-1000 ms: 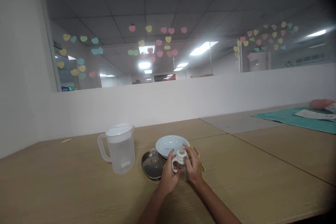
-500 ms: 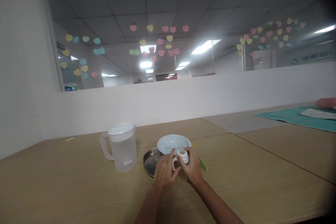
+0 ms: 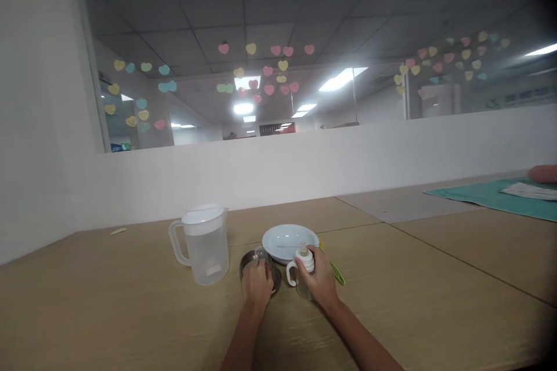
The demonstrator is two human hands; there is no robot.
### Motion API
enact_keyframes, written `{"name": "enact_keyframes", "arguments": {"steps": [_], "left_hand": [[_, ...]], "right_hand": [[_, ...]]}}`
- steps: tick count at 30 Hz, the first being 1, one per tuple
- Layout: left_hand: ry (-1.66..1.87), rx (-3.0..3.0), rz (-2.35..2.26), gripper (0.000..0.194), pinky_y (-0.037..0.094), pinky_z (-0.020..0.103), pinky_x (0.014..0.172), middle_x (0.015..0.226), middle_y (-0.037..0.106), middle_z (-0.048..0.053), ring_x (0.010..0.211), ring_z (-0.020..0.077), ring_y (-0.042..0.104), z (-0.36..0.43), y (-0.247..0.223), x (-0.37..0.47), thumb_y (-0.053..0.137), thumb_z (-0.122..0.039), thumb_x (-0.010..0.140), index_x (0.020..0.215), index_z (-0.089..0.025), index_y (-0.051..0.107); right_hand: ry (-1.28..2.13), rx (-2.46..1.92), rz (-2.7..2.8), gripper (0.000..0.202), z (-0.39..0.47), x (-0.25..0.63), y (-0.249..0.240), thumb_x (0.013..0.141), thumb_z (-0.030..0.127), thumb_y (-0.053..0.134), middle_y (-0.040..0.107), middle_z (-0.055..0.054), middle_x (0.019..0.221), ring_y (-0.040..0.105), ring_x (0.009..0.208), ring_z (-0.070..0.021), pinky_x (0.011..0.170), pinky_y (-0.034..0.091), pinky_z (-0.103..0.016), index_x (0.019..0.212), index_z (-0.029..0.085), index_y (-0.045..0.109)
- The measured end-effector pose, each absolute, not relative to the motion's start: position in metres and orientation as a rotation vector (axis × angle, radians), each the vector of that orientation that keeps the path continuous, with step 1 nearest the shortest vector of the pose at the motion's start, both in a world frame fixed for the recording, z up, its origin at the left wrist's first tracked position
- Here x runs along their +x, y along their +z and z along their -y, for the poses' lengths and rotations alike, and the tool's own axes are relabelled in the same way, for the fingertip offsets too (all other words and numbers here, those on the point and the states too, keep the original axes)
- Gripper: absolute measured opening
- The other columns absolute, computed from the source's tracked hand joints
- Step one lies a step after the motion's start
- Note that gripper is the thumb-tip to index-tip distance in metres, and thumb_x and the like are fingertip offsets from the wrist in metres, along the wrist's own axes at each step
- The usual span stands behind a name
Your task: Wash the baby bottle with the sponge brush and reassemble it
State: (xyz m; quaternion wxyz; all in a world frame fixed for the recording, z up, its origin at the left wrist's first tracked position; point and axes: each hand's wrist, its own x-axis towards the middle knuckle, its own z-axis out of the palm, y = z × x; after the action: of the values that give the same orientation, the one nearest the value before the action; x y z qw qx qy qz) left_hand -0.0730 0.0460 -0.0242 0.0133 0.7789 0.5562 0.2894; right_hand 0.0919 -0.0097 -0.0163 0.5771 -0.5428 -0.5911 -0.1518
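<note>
My right hand (image 3: pixel 321 278) is wrapped round a baby bottle (image 3: pixel 304 261) with a white collar, a white side handle and a clear teat on top. The bottle stands upright on the table. Over a round metal tray (image 3: pixel 275 281), my left hand (image 3: pixel 257 284) has its fingers bent together at a clear domed bottle cap (image 3: pixel 261 251). Its fingertips are partly hidden, and the cap shows just beyond them. A pale blue bowl (image 3: pixel 289 232) sits behind both hands, with a thin clear object across it.
To the left stands a clear plastic jug (image 3: pixel 205 249) with a white lid. A green-handled tool (image 3: pixel 337 272) lies right of the bottle, partly hidden. Far right, a teal cloth (image 3: pixel 474 192) bears a white cloth (image 3: pixel 528 191) and a pink item (image 3: pixel 543 174). A wall (image 3: pixel 209 177) rises behind.
My left hand has left the bottle and moved left, down to the cap in the metal tray. The right hand keeps its hold on the bottle in about the same place.
</note>
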Motion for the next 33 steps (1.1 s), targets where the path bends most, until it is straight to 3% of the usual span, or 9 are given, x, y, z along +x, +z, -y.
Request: {"name": "enact_keyframes", "arguments": {"steps": [3,6,11,16,19,25,33], "left_hand": [[0.979,2.475,-1.694,0.042,0.031,0.035,0.1,0.131,0.046,0.013,0.121,0.0256,0.041,-0.047,-0.028,-0.074,0.045,-0.02,0.079,0.121,-0.014,0.048],[0.934,2.474,-1.664,0.057,0.028,0.034,0.102,0.14,0.034,0.016,0.125,0.0264,0.037,-0.048,-0.03,-0.073,0.049,-0.018,0.075,0.131,-0.012,0.037],[1.034,2.394,-1.765,0.047,0.033,0.036,0.096,0.121,0.052,0.014,0.113,0.0262,0.047,-0.051,-0.027,-0.073,0.047,-0.018,0.078,0.125,-0.014,0.043],[1.079,2.404,-1.762,0.045,0.033,0.037,0.096,0.126,0.048,0.012,0.115,0.027,0.044,-0.052,-0.03,-0.074,0.051,-0.019,0.077,0.123,-0.019,0.047],[1.016,2.315,-1.825,0.041,0.034,0.034,0.093,0.114,0.055,0.011,0.108,0.0246,0.05,-0.05,-0.029,-0.075,0.05,-0.016,0.077,0.119,-0.018,0.049],[1.151,2.067,-1.934,0.042,0.039,0.032,0.085,0.116,0.052,0.012,0.105,0.023,0.052,-0.047,-0.022,-0.074,0.046,-0.017,0.082,0.124,-0.017,0.039],[1.259,2.056,-1.822,0.045,0.04,0.034,0.086,0.118,0.049,0.015,0.113,0.0247,0.047,-0.043,-0.031,-0.063,0.043,-0.015,0.084,0.128,-0.015,0.034]], "right_hand": [[-0.368,-1.258,1.377,0.033,0.01,0.092,-0.016,0.078,0.044,0.052,0.064,-0.008,0.09,0.06,0.083,-0.0221,0.073,0.047,-0.035,0.099,0.018,0.052],[-0.376,-1.25,1.379,0.032,0.01,0.092,-0.015,0.078,0.043,0.052,0.064,-0.008,0.09,0.06,0.082,-0.0221,0.072,0.047,-0.035,0.099,0.018,0.052],[-0.38,-1.257,1.373,0.034,0.009,0.091,-0.016,0.078,0.044,0.052,0.064,-0.009,0.091,0.06,0.084,-0.0229,0.073,0.047,-0.036,0.099,0.018,0.052],[-0.316,-1.236,1.395,0.034,0.009,0.095,-0.017,0.082,0.045,0.046,0.064,-0.008,0.093,0.059,0.085,-0.0219,0.074,0.046,-0.035,0.102,0.019,0.055],[-0.276,-1.25,1.362,0.038,0.009,0.101,-0.016,0.086,0.046,0.036,0.065,-0.007,0.094,0.059,0.086,-0.0211,0.075,0.045,-0.035,0.102,0.02,0.059],[-0.229,-1.378,1.435,0.048,0.005,0.111,-0.012,0.088,0.05,0.026,0.068,-0.005,0.091,0.058,0.093,-0.0232,0.08,0.041,-0.039,0.09,0.023,0.066],[-0.208,-1.27,1.479,0.046,0.002,0.111,-0.014,0.089,0.05,0.025,0.063,-0.003,0.071,0.057,0.07,-0.0193,0.068,0.044,-0.032,0.068,0.024,0.057]]}}
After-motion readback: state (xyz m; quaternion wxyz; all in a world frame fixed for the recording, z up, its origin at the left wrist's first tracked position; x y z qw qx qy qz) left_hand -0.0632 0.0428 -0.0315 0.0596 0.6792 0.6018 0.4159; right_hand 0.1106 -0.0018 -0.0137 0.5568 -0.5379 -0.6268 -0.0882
